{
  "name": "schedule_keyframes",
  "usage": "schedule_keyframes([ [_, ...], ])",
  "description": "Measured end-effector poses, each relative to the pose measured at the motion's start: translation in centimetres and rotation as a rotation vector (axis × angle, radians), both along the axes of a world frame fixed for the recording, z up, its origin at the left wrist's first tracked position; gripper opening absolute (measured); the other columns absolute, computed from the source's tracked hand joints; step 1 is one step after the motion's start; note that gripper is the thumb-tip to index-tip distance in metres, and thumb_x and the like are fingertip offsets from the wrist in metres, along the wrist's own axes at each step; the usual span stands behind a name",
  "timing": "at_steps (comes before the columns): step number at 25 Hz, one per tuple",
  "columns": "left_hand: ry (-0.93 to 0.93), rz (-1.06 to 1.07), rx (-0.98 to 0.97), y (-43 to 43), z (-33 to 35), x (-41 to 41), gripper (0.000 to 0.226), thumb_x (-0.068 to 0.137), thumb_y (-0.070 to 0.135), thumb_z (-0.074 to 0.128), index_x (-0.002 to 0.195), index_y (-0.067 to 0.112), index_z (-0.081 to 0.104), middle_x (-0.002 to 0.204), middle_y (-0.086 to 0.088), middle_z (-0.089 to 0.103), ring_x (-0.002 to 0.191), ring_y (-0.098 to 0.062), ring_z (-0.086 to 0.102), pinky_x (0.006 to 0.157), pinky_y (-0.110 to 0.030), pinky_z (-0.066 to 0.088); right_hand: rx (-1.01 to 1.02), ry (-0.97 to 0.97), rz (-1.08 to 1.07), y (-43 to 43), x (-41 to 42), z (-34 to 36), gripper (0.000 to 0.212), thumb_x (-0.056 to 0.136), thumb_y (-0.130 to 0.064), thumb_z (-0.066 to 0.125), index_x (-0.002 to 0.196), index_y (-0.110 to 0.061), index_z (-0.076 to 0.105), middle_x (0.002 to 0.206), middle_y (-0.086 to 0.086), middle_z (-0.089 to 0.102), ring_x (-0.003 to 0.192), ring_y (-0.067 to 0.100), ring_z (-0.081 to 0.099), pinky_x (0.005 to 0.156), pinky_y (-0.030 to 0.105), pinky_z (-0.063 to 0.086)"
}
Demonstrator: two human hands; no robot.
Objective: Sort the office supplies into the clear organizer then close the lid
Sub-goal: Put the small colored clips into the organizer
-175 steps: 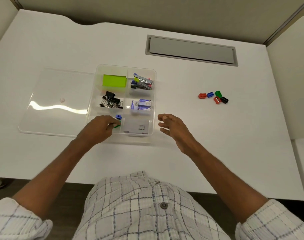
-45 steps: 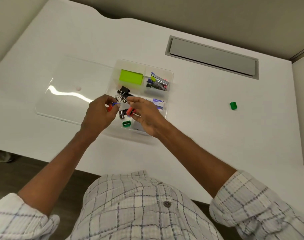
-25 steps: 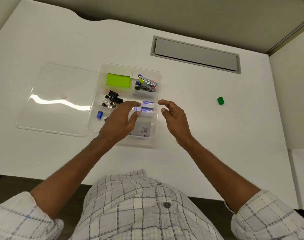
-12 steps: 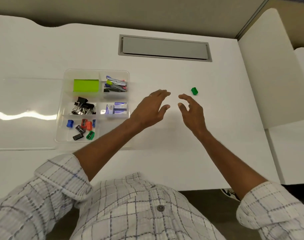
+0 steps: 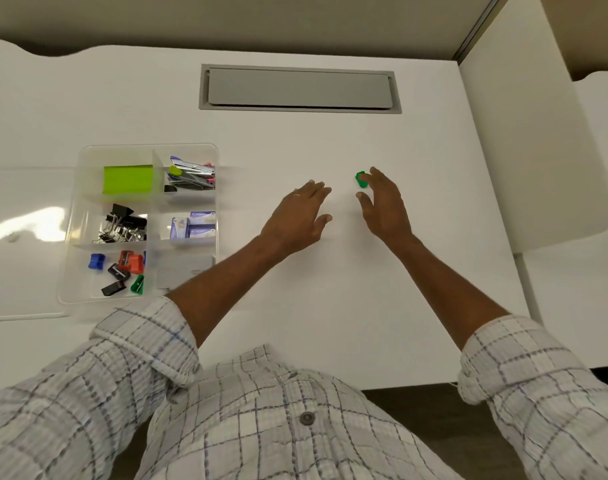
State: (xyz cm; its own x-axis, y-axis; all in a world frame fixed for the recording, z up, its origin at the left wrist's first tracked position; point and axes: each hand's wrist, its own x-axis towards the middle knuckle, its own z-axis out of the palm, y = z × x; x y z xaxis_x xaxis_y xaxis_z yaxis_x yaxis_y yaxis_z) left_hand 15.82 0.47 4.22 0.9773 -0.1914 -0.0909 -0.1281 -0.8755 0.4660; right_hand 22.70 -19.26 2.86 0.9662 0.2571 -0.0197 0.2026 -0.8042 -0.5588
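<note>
Quick update. Vs half a sec ago, the right hand [image 5: 385,206] has gone fwd the last bit and reached the green sharpener [image 5: 360,179], which was clear ahead of its fingertips then. Now the sharpener sits on the counter [image 5: 330,299] btw thumb and forefinger. Can't tell if it's touching or a hair off. The hand is spread, no pinch yet.

The left hand [image 5: 301,216] came along too. It's just left of the right one, fingers straight, palm down, holding nothing.

A couple secs back both hands were over the organizer [image 5: 122,148]. The other sharpeners [image 5: 129,263] now lie in its near-left bin.

IMO this green one is the last loose item. Once it's in that bin, only the lid [image 5: 22,271] is left, and it's lying flat on the far side of the organizer.

Room, near to far:
- The counter's near edge is back at the body, well behind both wrists.
- There's bare counter all round the hands.
- The organizer is well off to the left of the left hand, but that forearm and sleeve cross its near-right corner, so prob watch the elbow on the way back.
- Right of the right hand it's open counter, then the side edge and a white panel [image 5: 531,140], well apart.
- Way past the fingertips is a grey hatch [image 5: 299,89]. It looks flush, so no issue.
</note>
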Motion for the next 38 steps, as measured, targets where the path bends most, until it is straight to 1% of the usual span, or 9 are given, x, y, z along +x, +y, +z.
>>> schedule_keyframes([
  [5,0.084,0.048,0.067,0.7,-1.9,0.2,0.062,0.102,0.037,0.048,0.154,0.008,0.031,0.163,-0.010,0.027,0.154,-0.026,0.018,0.123,-0.043,0.022,-0.230,0.031,0.178,-0.1,2.4,-1.7,0.046,0.105,-0.012,0.044,0.151,-0.009,0.041,0.165,0.012,0.021,0.152,0.029,0.021,0.123,0.038,0.025],
  [9,0.099,0.060,0.104,1.2,-2.7,0.1,0.064,0.101,0.039,0.049,0.154,0.008,0.030,0.165,-0.010,0.023,0.154,-0.026,0.015,0.123,-0.044,0.022,-0.295,0.066,0.218,-0.3,3.1,-2.0,0.043,0.103,-0.012,0.046,0.146,-0.009,0.046,0.162,0.008,0.028,0.147,0.028,0.031,0.116,0.043,0.037],
  [14,0.138,0.062,0.156,1.8,-3.8,-1.0,0.065,0.101,0.040,0.048,0.155,0.010,0.028,0.167,-0.007,0.014,0.155,-0.024,0.011,0.124,-0.045,0.018,-0.244,-0.014,0.208,-0.1,2.1,-1.6,0.033,0.098,-0.002,0.045,0.127,-0.007,0.060,0.141,0.007,0.051,0.122,0.032,0.051,0.095,0.047,0.050],
  [18,0.142,0.046,0.156,2.0,-4.1,-1.5,0.065,0.101,0.041,0.047,0.156,0.013,0.026,0.168,-0.006,0.010,0.156,-0.024,0.008,0.124,-0.045,0.018,-0.168,-0.029,0.214,0.5,-0.1,-1.6,0.030,0.097,0.000,0.046,0.121,-0.007,0.063,0.133,0.008,0.057,0.116,0.030,0.056,0.097,0.042,0.049],
  [22,0.182,0.069,0.079,2.4,-3.7,-2.1,0.067,0.098,0.040,0.054,0.155,0.013,0.030,0.167,-0.007,0.015,0.155,-0.024,0.011,0.123,-0.045,0.022,0.070,-0.011,0.221,1.7,-3.0,-0.9,0.025,0.095,0.000,0.052,0.116,-0.006,0.065,0.122,0.008,0.063,0.111,0.024,0.061,0.099,0.032,0.048],
  [26,0.167,0.153,-0.143,2.9,-3.2,-4.0,0.060,0.098,0.042,0.056,0.150,0.019,0.039,0.159,-0.002,0.035,0.147,-0.022,0.034,0.117,-0.040,0.035,0.370,0.281,0.014,3.6,-5.6,0.2,0.030,0.095,-0.014,0.065,0.124,-0.015,0.061,0.123,-0.002,0.067,0.106,0.015,0.067,0.091,0.020,0.053],
  [30,0.035,0.209,-0.291,3.7,-1.4,-6.7,0.047,0.097,0.050,0.055,0.139,0.030,0.050,0.139,0.010,0.055,0.121,-0.010,0.057,0.095,-0.038,0.053,0.832,0.796,-0.130,5.1,-7.0,1.7,0.051,0.087,-0.021,0.077,0.132,-0.016,0.053,0.122,0.010,0.070,0.109,0.021,0.070,0.093,0.033,0.057],
  [34,-0.089,0.241,-0.393,6.1,0.3,-9.3,0.034,0.099,0.042,0.057,0.130,0.028,0.058,0.125,0.011,0.063,0.107,-0.005,0.061,0.084,-0.036,0.058,0.856,0.943,-0.089,7.5,-8.3,2.8,0.050,0.088,-0.030,0.075,0.131,-0.015,0.055,0.119,0.012,0.071,0.101,0.021,0.069,0.096,0.036,0.057],
  [38,-0.159,0.324,-0.444,9.0,1.2,-11.9,0.029,0.098,0.039,0.060,0.124,0.026,0.062,0.115,0.009,0.065,0.103,-0.007,0.061,0.080,-0.029,0.060,0.795,0.950,0.003,11.2,-10.0,4.0,0.046,0.091,-0.038,0.071,0.126,-0.011,0.059,0.114,0.008,0.072,0.099,0.021,0.069,0.092,0.033,0.058],
])
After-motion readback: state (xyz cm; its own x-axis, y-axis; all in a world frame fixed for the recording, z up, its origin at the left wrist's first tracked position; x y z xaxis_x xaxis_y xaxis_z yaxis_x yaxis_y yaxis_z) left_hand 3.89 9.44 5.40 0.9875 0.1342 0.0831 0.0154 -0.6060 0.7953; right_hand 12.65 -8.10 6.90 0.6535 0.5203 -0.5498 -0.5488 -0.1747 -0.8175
